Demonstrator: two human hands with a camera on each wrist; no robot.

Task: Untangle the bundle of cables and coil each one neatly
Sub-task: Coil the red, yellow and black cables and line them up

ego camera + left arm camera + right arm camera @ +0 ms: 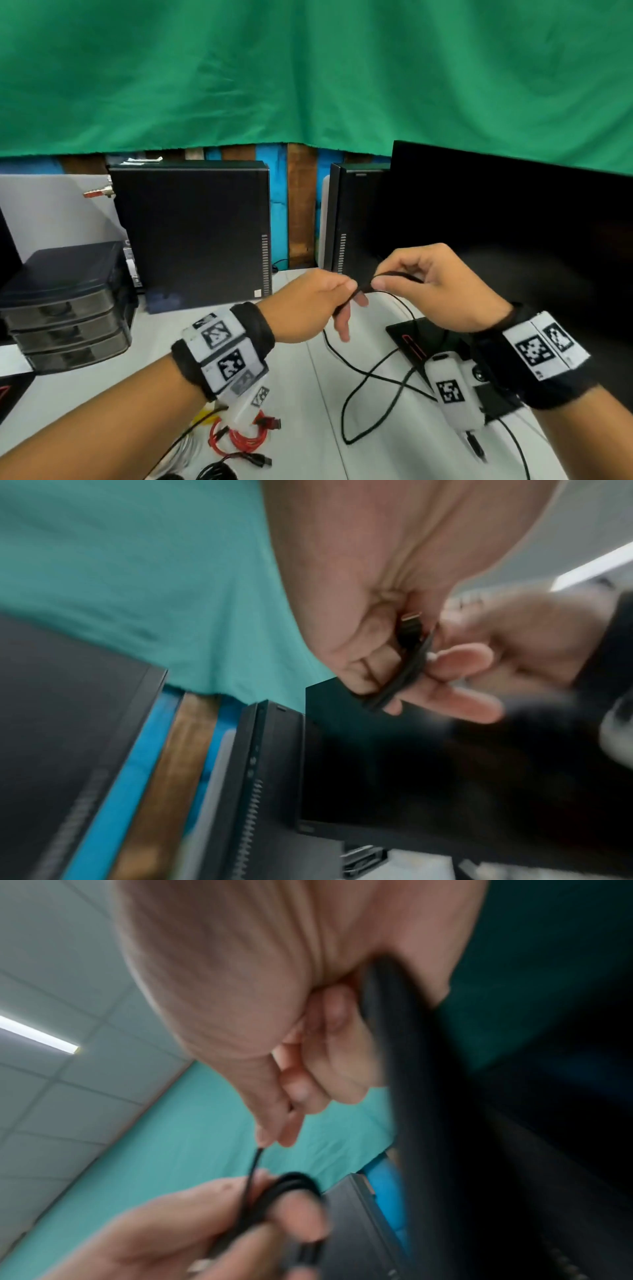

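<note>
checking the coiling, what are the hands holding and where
Both hold one black cable. The left hand grips its coiled loops near the plug end; the right hand pinches the strand feeding in.

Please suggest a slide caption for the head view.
Both hands, left hand and right hand, coil a black cable above the desk.

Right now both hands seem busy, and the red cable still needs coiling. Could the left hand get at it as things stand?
Probably not yet. The left hand grips the black cable with the right hand. Otherwise yes: the red cable lies uncovered on the table below that wrist.
</note>
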